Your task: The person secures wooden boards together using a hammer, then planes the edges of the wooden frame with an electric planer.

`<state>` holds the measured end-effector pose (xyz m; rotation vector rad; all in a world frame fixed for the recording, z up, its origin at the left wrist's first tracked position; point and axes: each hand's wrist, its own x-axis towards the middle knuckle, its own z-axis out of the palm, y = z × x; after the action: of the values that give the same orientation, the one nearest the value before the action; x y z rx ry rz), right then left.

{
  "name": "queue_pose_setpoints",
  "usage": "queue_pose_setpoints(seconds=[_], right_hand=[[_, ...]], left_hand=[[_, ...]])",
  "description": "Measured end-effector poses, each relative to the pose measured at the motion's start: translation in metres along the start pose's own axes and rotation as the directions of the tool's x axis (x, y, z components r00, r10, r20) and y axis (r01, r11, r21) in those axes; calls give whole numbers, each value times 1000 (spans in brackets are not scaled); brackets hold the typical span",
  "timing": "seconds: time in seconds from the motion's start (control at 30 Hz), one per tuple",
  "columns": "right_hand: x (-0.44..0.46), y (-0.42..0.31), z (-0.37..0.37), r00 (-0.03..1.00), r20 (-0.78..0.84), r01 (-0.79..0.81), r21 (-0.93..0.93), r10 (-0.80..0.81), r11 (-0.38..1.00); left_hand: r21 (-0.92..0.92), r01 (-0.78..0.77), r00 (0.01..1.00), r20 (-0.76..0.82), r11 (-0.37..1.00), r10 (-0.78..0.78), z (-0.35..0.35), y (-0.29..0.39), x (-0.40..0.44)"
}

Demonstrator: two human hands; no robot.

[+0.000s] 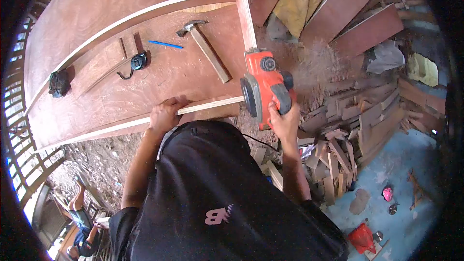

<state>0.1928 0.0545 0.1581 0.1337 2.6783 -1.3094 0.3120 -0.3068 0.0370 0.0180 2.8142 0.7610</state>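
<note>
My right hand [285, 118] is wrapped round the handle of a red power planer [265, 84], which sits on the short right end of a wooden frame [245, 19]. My left hand [166, 115] grips the frame's near edge, its fingers bent over the rim. Inside the frame, on a reddish plywood panel [169, 75], lie a claw hammer [208, 50], a blue pen [165, 44] and a black tape measure [138, 61]. A small black bag or bundle [59, 83] rests at the frame's left part.
Offcuts of wood [338, 157] are heaped at the right, below leaning boards [367, 31]. A dark cord [261, 142] runs near my body. A red bag [361, 238] lies on the blue floor [401, 174]. Another person [83, 222] is at the lower left.
</note>
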Motion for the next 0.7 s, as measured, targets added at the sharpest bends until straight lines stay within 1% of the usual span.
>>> queue_pose_setpoints(seconds=[0.13, 0.17, 0.27, 0.3, 0.4, 0.47, 0.53, 0.57, 0.67, 0.7], right_hand=[[40, -12, 11, 988, 1, 157, -43, -157, 987], [50, -16, 15, 988, -37, 150, -53, -152, 987], [66, -46, 22, 998, -52, 24, 61, -21, 998], [73, -51, 21, 1000, -19, 19, -13, -20, 1000], [102, -55, 31, 986, -65, 148, -43, -151, 988], [118, -72, 35, 998, -19, 66, -36, -67, 997], [139, -78, 42, 1000, 30, 1, -10, -1, 1000], [150, -78, 48, 997, -25, 69, -34, -70, 997], [180, -87, 62, 958, -120, 259, -27, -261, 965], [193, -86, 65, 964, -90, 247, -43, -250, 968]], left_hand=[[-3, 16, 1000, 11, 1000, -16, -5, 5, 0], [0, 23, 1000, 17, 1000, -23, -6, 5, 0], [-14, 54, 995, 79, 998, -53, -9, 5, -1], [-3, 65, 993, 95, 998, -64, -11, 6, 0], [30, 78, 987, 138, 996, -81, -10, 5, 1], [53, 70, 985, 152, 996, -77, -2, -3, 0], [10, 81, 984, 160, 997, -82, -3, -3, 0], [-12, 87, 983, 164, 996, -84, -5, -2, 1], [19, 87, 980, 178, 996, -89, -12, 1, 0], [18, 76, 982, 172, 997, -78, -12, 0, 1]])
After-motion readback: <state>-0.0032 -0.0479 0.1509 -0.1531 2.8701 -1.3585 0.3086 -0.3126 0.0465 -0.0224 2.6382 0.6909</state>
